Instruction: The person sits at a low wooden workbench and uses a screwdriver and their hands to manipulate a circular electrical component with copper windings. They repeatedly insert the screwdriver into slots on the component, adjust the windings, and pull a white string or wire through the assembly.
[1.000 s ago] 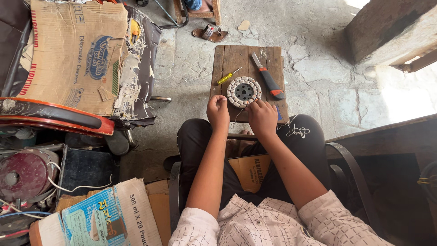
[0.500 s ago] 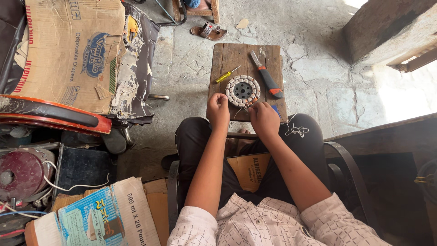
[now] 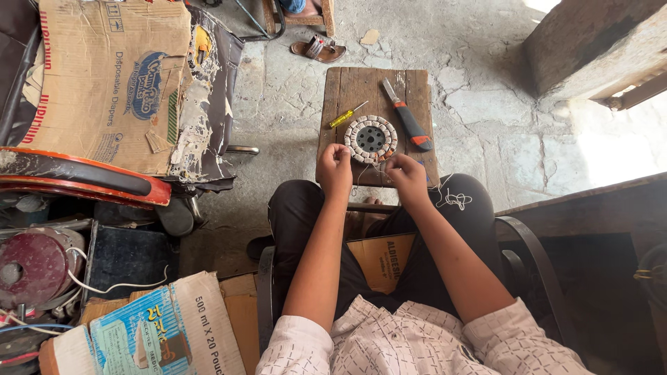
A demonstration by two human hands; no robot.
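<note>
Wooden and worn, a small stool [image 3: 361, 87] stands on the cracked stone floor in front of the seated person's knees and carries a round wound coil ring [image 3: 370, 139] near the middle of its near half. The left hand [image 3: 335, 167] hovers at the stool's near edge, fingers pinched together on a thin thread [image 3: 379, 167] that runs from the ring. The right hand [image 3: 406, 172] sits just beside it at the same edge, also pinched on that thread, though the fingertips are too small to make out clearly. A yellow-handled screwdriver [image 3: 346, 115] lies just left of the ring, and an orange-and-black utility knife [image 3: 408, 119] lies tilted toward the stool's right edge. A tangle of white wire [image 3: 455, 200] rests on the person's right thigh.
</note>
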